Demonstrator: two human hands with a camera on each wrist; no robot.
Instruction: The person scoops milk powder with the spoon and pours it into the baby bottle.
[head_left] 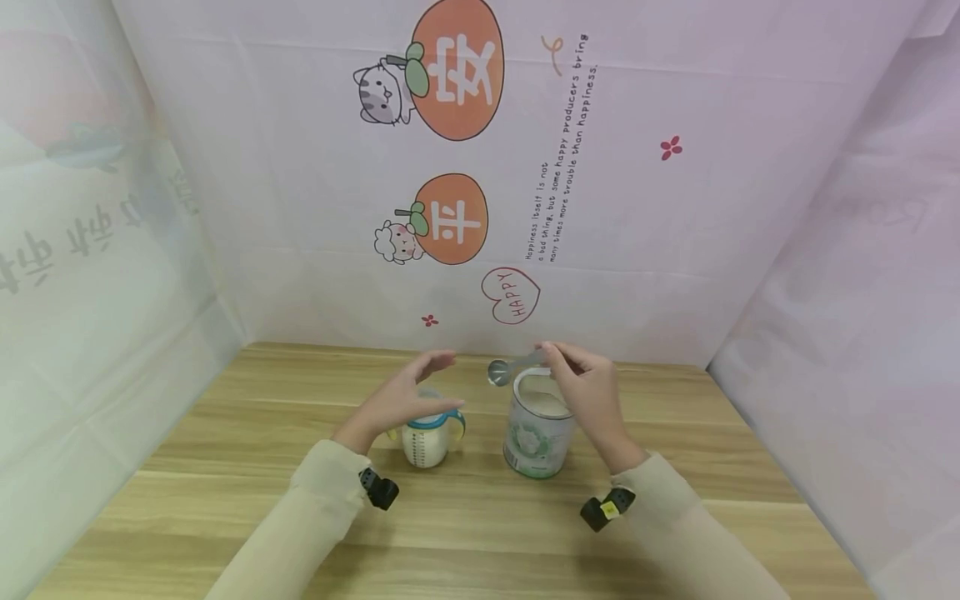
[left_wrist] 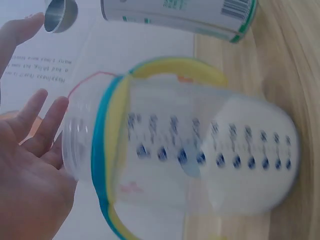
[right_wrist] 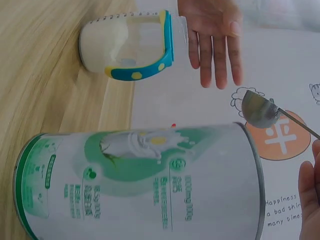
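Note:
My right hand (head_left: 592,396) pinches the handle of a metal measuring spoon (head_left: 498,372). The spoon's bowl is held above and left of an open can (head_left: 536,446), and looks silvery in the right wrist view. Pale powder (head_left: 546,404) shows inside the can. My left hand (head_left: 405,393) is raised around the top of a baby bottle (head_left: 425,446), thumb and fingers spread apart, gripping nothing. The bottle (left_wrist: 165,150) stands upright, with a blue and yellow collar, two handles and printed volume marks. White liquid fills its lower part. In the head view the left hand partly hides its open top.
Bottle and can stand side by side on a wood-grain table (head_left: 465,533). A white printed sheet (head_left: 637,250) rises behind the table's far edge, with pale sheets (head_left: 840,350) at both sides. Each wrist wears a small black camera (head_left: 378,489).

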